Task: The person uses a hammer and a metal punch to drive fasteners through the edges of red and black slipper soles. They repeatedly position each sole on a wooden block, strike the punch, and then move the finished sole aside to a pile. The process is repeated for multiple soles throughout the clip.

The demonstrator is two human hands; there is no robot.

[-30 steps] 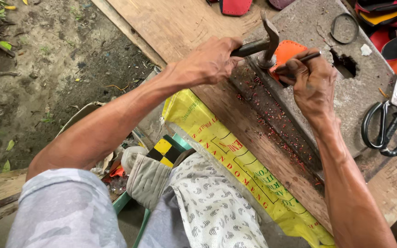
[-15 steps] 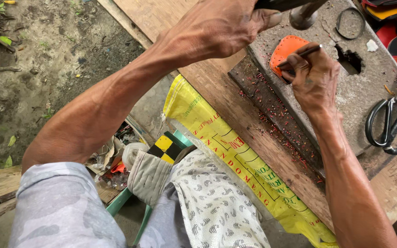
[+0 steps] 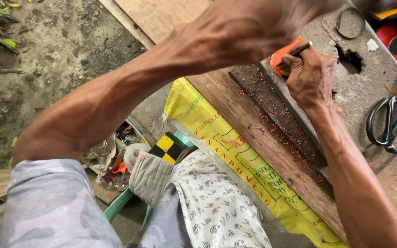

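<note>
Starting from the left of my view, I see bare dirt ground [image 3: 47, 59] with roots and scraps, then the grey patterned sleeve [image 3: 56, 206] at the bottom corner. From it the left forearm sweeps up and across the middle of the frame, and the left hand [image 3: 272, 18] sits at the very top edge, raised high above the bench. I can only see its back and knuckles; whatever it grips is cut off by the frame, so I cannot tell how far its fingers are closed or what they hold.

Below the arm lies a yellow printed sack [image 3: 235, 160] draped along the edge of the wooden board [image 3: 175, 18], with a padded grey glove [image 3: 150, 177] and a patterned cloth [image 3: 217, 211] over the lap.

Further right, a dark strip [image 3: 276, 110] speckled with red crumbs runs diagonally across the board. At its upper end sits the orange piece [image 3: 283, 55], flat on the grey stone slab [image 3: 373, 73]. My right hand [image 3: 311, 76] is curled tight around a thin dark punch [image 3: 297, 49], fingers fully closed on it, its tip pressed onto the orange piece.

Beyond that, a dark hole [image 3: 350, 57] breaks the slab, a metal ring [image 3: 350, 23] lies near the top, and black-handled scissors [image 3: 394, 119] rest near the right edge, well apart from the hand.
</note>
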